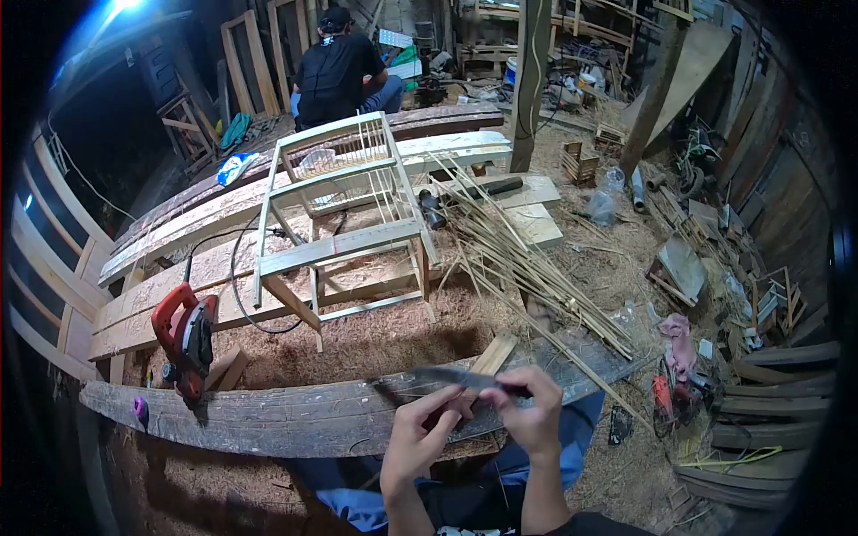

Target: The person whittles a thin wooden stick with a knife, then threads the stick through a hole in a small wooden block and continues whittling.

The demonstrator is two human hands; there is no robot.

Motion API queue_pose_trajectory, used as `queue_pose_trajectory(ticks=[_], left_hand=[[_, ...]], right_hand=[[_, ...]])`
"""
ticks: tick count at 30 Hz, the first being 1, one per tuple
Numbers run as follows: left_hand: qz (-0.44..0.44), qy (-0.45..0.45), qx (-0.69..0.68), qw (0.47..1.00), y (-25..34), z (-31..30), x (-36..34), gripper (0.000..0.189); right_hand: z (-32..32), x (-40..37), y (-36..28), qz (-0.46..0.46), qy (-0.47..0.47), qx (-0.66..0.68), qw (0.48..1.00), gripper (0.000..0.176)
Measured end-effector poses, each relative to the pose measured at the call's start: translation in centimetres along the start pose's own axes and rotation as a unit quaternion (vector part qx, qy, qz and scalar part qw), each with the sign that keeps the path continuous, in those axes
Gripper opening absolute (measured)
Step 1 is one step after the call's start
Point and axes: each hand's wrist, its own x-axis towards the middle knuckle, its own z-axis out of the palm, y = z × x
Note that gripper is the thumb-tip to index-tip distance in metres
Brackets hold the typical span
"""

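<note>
My right hand [534, 418] clamped on the knife [456, 377], my left hand [418, 439] curled shut, both just over the dark plank [268, 415]

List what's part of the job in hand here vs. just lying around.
In hand: knife, held by right hand, left hand at its blade.
Lying about, untouched: red power tool, bamboo strips, wooden frame, pink cloth, plank bench.

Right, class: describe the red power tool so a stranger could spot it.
Find the dark plank lying across the foreground, beyond the right hand gripping a knife. Follow it toward its left end, where the power tool rests. Alone on that plank, it is bright red with a black handle and cord.
</note>
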Motion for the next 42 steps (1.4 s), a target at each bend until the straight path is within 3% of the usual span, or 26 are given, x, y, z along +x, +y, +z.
queue_pose_trajectory(ticks=[1, 4, 7, 9, 10, 13, 17, 21, 23, 25, 26, 29, 31, 35, 37, 42], left_hand=[[0.016, -0.006, 0.002, 1.000, 0.0, 0.2, 0.1, 0.043], [-0.037, 0.035, -0.010, 0.999, 0.0, -1.3, -0.5, 0.042], [-0.054, 0.056, -0.039, 0.996, 0.0, -1.4, -0.3, 0.033], [-0.112, 0.055, -0.081, 0.989, 0.4, -0.2, 0.4, 0.025], [-0.096, 0.042, -0.064, 0.992, 0.3, 0.6, 0.8, 0.022], [-0.044, 0.014, -0.043, 0.998, -0.7, 3.2, 2.7, 0.022], [-0.015, -0.039, 0.082, 0.996, 1.2, 6.2, 4.9, 0.022], [0.055, -0.084, 0.153, 0.983, 1.8, 9.6, 5.6, 0.023], [0.006, -0.091, 0.050, 0.995, 0.2, 11.2, 4.9, 0.023], [-0.023, -0.098, 0.061, 0.993, 0.7, 12.3, 4.1, 0.023], [-0.026, -0.097, 0.062, 0.993, 0.5, 12.4, 3.9, 0.023], [0.000, -0.093, 0.099, 0.991, 0.0, 12.7, 3.4, 0.022], [-0.019, -0.074, 0.056, 0.995, -0.3, 12.4, 3.0, 0.020], [-0.018, -0.033, 0.091, 0.995, -1.7, 10.6, 3.2, 0.019], [0.142, 0.098, 0.322, 0.931, -1.8, 9.5, 3.8, 0.025], [0.110, 0.121, 0.473, 0.866, -4.4, 7.7, 5.1, 0.041]], right_hand=[[-0.1, 0.3, 0.5, 0.009, 0.035, -0.019, 0.999, 0.025], [-3.1, 1.6, 1.3, 0.180, 0.133, -0.095, 0.970, 0.020], [-5.1, 1.6, 2.9, 0.163, 0.111, -0.156, 0.968, 0.021], [-5.7, 1.4, 2.7, 0.169, 0.075, -0.172, 0.967, 0.022], [-6.0, 1.3, 2.7, 0.172, 0.037, -0.187, 0.966, 0.024], [-6.6, 0.8, 3.2, 0.183, 0.074, -0.200, 0.960, 0.028], [-7.4, -0.1, 4.8, 0.175, 0.060, -0.252, 0.950, 0.029], [-7.5, -0.3, 3.8, 0.157, 0.069, -0.256, 0.951, 0.021], [-7.5, -0.5, 4.2, 0.131, 0.080, -0.244, 0.958, 0.021], [-7.2, -0.9, 4.3, 0.207, 0.070, 0.098, 0.971, 0.027], [-6.5, -1.1, 3.8, 0.222, 0.104, 0.171, 0.954, 0.030], [-6.0, -0.5, 2.4, 0.259, 0.058, 0.167, 0.950, 0.029], [-5.9, 0.3, 2.1, 0.257, 0.056, 0.173, 0.949, 0.027], [-6.8, 2.3, 2.1, 0.243, 0.112, 0.172, 0.948, 0.029], [-7.8, 3.1, 2.4, 0.245, 0.145, 0.112, 0.952, 0.031], [-8.6, 3.7, 2.3, 0.191, 0.056, -0.001, 0.980, 0.024]])
